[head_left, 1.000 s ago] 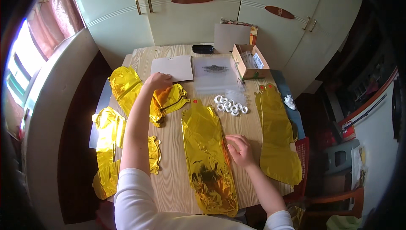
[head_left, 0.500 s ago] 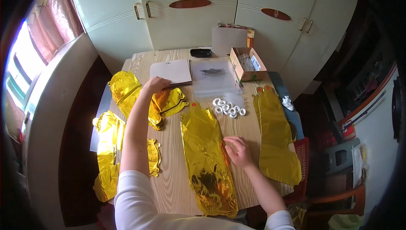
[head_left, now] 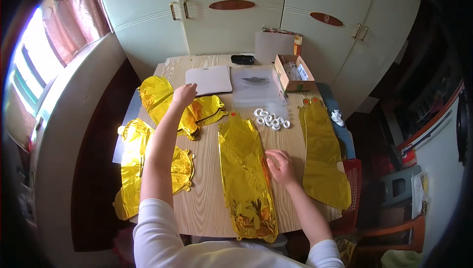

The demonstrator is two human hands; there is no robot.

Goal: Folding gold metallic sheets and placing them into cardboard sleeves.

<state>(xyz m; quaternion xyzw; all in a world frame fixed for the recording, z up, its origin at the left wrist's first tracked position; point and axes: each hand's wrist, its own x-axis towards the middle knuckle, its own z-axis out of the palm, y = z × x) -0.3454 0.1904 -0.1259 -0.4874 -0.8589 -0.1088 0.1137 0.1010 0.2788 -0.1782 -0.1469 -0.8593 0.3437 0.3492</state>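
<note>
My left hand (head_left: 185, 94) is at the left edge of a stack of grey cardboard sheets (head_left: 211, 79), its fingers curled together; whether they grip anything is hidden. Beside the long gold foil balloon (head_left: 245, 169) lying flat at the middle of the table, my right hand (head_left: 282, 168) rests by its right edge with fingers apart, holding nothing. Left of centre, partly behind my left arm, lies a crumpled gold foil balloon (head_left: 158, 95). Another folded gold foil balloon (head_left: 134, 155) lies closer to me on the left.
Clear plastic bags (head_left: 253, 83) lie right of the cardboard, with several white rolls (head_left: 272, 120) in front. Flat gold foil balloons (head_left: 322, 155) cover the right side. A small open box (head_left: 294, 73) and a black case (head_left: 242, 60) stand at the back, before pale cabinets (head_left: 231, 27).
My left hand has drawn back to the left along the cardboard stack, its fingers now more curled. My right hand stays by the middle balloon. The whole view has shifted slightly.
</note>
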